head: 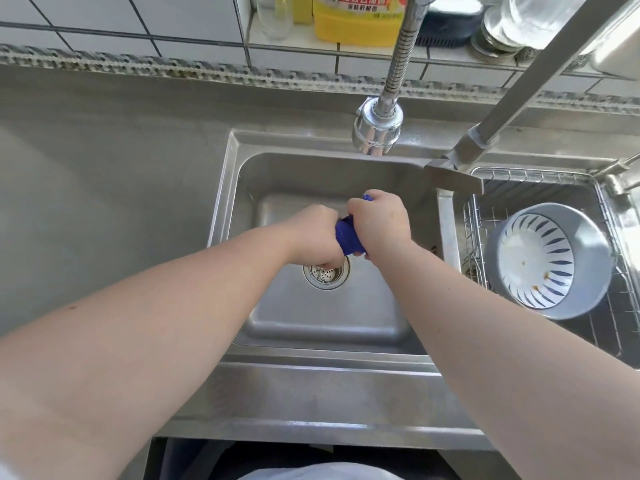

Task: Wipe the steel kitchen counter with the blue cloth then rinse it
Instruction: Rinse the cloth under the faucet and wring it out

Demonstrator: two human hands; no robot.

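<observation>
Over the steel sink basin (277, 174), both my hands grip the blue cloth (349, 237), which is bunched and twisted into a short roll. My left hand (313, 237) holds its near end just above the drain (325, 273). My right hand (379, 225) holds the far end, with a blue tip (367, 197) poking out past the knuckles. The chrome faucet head (376, 128) hangs above the back of the basin; no water stream shows. The steel counter (104, 188) stretches to the left of the sink.
A wire rack (540, 178) in the right basin holds a grey bowl (547, 261) with a blue-striped white inside. A steel bar (540, 71) slants across the upper right. On the tiled ledge stand a yellow detergent bottle (356, 26), a clear glass (275, 19) and jars (502, 32).
</observation>
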